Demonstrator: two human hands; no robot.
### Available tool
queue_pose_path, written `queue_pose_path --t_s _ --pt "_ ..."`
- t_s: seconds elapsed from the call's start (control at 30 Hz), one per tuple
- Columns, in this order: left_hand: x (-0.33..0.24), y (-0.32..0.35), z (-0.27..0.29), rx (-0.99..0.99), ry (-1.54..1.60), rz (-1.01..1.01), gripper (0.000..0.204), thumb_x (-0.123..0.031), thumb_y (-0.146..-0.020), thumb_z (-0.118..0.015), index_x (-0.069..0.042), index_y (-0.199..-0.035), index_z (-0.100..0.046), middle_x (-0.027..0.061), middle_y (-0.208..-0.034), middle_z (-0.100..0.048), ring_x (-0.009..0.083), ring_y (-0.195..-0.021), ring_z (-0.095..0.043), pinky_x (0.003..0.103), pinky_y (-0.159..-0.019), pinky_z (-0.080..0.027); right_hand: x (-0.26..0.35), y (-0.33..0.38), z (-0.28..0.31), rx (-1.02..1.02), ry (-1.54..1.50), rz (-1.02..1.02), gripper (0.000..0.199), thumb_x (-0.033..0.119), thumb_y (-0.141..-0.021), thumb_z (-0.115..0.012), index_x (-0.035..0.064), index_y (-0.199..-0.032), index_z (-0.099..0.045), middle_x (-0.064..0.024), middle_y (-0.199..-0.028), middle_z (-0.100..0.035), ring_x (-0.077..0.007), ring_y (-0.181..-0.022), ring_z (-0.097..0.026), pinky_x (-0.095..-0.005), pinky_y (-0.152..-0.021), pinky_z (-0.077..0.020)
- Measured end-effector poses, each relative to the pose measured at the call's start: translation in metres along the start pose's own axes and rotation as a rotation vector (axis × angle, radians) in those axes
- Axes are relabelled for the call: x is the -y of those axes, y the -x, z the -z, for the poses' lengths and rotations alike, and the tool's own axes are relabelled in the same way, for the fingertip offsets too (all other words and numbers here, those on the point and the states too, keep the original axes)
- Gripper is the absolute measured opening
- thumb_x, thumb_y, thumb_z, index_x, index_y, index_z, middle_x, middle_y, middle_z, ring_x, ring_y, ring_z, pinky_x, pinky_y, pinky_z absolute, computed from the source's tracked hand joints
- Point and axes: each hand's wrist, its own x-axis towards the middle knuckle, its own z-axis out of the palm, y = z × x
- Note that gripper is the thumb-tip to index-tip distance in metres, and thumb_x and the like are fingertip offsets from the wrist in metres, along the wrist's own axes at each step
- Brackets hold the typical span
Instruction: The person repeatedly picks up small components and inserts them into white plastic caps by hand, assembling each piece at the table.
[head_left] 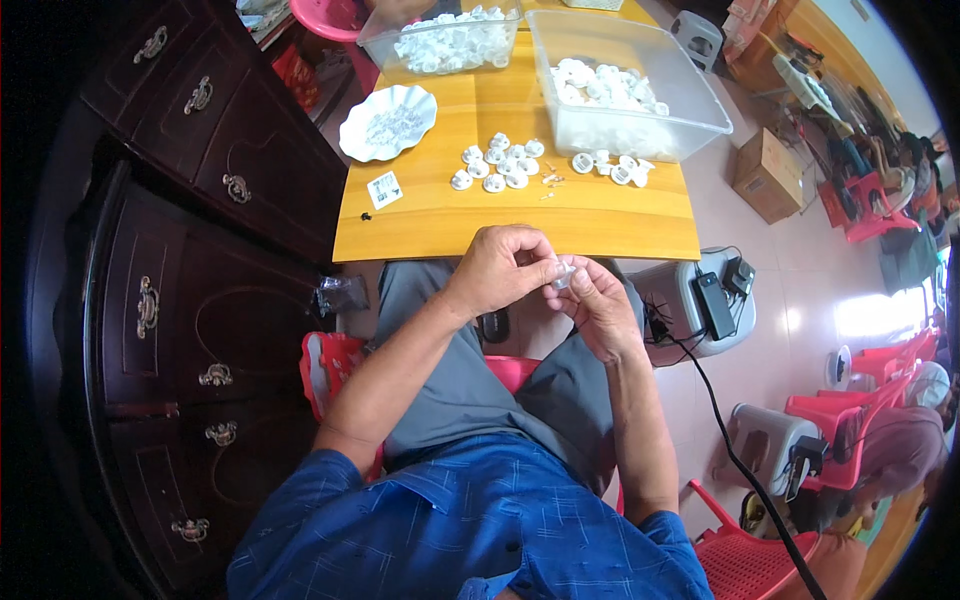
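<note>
Just past the table's near edge, above my lap, both hands meet on a small white plastic part. My right hand holds it between thumb and fingers. My left hand pinches at the part's left side, and its fingertips cover some of it. Ahead on the yellow table lies a cluster of round white plastic fittings. A second group of white fittings sits to its right. Between them are a few tiny loose pieces, too small to name.
A scalloped white plate bears small clear pieces. Two clear plastic bins, one far left and one far right, hold many white parts. A printed card lies left. A grey box with black adapters and a cable stands right; dark drawers stand left.
</note>
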Motion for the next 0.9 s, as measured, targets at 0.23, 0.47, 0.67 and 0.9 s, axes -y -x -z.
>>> queue_pose_path --t_s 0.23,0.47,0.67,0.9 --pt "-0.005 -0.003 0.01 0.001 0.102 0.019 0.009 -0.008 -0.093 -0.077 -0.001 -0.098 -0.077 0.0025 -0.085 -0.074 0.0044 -0.078 -0.066 0.022 -0.067 -0.053 0.004 0.002 -0.002 -0.005 0.008 0.008 0.034 0.027 -0.106 -0.063 0.0014 -0.127 -0.064 -0.009 -0.113 -0.073 -0.0152 -0.096 -0.071 -0.0294 -0.087 -0.0594" --pt "-0.011 -0.004 0.004 -0.022 -0.032 0.005 0.005 -0.005 -0.091 -0.076 -0.001 -0.093 -0.078 0.001 -0.082 -0.073 0.0042 -0.07 -0.062 0.023 -0.063 -0.05 0.001 0.0 0.002 -0.027 0.014 0.016 0.033 0.027 -0.105 -0.064 0.001 -0.126 -0.065 -0.0092 -0.113 -0.073 -0.0162 -0.098 -0.072 -0.0296 -0.086 -0.0596" --pt "-0.009 -0.003 0.0 -0.015 -0.131 -0.099 0.005 -0.005 -0.089 -0.075 0.0 -0.09 -0.076 0.0015 -0.077 -0.072 0.0053 -0.068 -0.062 0.024 -0.061 -0.05 -0.004 -0.001 0.005 -0.063 0.03 0.01 0.032 0.024 -0.104 -0.066 0.0022 -0.127 -0.065 -0.0075 -0.112 -0.072 -0.0174 -0.1 -0.072 -0.0312 -0.089 -0.0593" --pt "0.031 -0.022 0.031 -0.199 -0.52 -0.079 0.011 -0.014 -0.086 -0.07 -0.004 -0.085 -0.074 0.0155 -0.083 -0.072 0.0329 -0.076 -0.071 0.043 -0.07 -0.056 0.007 -0.022 0.002 -0.277 0.721 0.206 0.037 0.014 -0.1 -0.067 0.0007 -0.134 -0.059 -0.0178 -0.13 -0.065 -0.0288 -0.113 -0.067 -0.04 -0.095 -0.0547"
